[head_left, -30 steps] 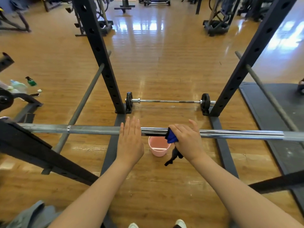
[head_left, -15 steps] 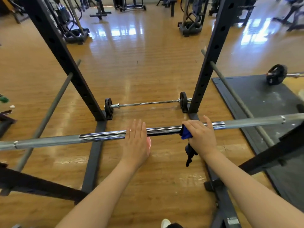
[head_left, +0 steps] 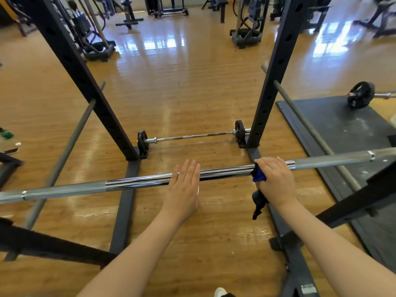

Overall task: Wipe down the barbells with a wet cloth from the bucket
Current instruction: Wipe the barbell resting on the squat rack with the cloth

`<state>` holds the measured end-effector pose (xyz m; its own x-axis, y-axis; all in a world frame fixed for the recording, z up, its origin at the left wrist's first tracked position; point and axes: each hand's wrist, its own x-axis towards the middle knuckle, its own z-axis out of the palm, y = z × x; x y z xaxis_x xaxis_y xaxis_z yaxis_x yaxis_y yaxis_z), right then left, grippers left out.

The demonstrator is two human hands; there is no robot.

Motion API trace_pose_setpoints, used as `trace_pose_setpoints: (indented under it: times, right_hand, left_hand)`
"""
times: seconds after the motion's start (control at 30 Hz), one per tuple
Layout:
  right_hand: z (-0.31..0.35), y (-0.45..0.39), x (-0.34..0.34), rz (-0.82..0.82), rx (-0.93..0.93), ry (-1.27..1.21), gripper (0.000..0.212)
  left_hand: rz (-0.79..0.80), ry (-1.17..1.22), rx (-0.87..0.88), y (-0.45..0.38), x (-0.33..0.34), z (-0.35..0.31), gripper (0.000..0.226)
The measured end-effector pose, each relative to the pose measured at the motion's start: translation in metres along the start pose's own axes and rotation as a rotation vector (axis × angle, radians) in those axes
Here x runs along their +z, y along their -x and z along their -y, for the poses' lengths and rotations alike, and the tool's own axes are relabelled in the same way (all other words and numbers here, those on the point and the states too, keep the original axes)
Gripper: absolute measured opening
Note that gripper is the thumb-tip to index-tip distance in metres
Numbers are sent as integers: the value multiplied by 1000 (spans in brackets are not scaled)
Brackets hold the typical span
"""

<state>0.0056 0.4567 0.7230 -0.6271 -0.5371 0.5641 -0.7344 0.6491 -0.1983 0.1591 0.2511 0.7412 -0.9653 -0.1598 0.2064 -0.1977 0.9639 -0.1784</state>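
Right hand point(head_left: 276, 181) has slid the blue cloth point(head_left: 258, 175) further out along the racked barbell point(head_left: 150, 182), fingers wrapped round both, so the middle looks wiped. Left hand point(head_left: 184, 187) stays flat on the bar, fingers straight, just inboard; the bucket hides beneath it.

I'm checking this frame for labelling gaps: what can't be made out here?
- Bucket: head view, only a pink sliver shows; the left hand hides the rest.
- Cloth: mostly under the right hand; wetness untellable.
- Barbell: both ends cut off by the frame edges.
- Floor items, far left: blurred, cropped.
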Motion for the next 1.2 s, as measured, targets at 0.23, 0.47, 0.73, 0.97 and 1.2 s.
trace_pose_setpoints:
  times: [0.23,0.47,0.73,0.97,1.2]
  right_hand:
    - [41,-3,9,6,38,30,42]
    - [179,-14,46,21,-4,-43,43]
    - [333,-34,96,-23,-167,-108,27]
    - [348,-34,115,-17,-256,-126,36]
    - [318,-34,109,75,-311,-203,49]
  left_hand:
    - [-16,41,14,14,-1,39,75]
    - [42,49,0,55,9,134,83]
    - [64,64,-78,110,13,240,80]
    - [128,133,-156,115,9,242,72]
    - [90,177,-119,104,0,200,69]
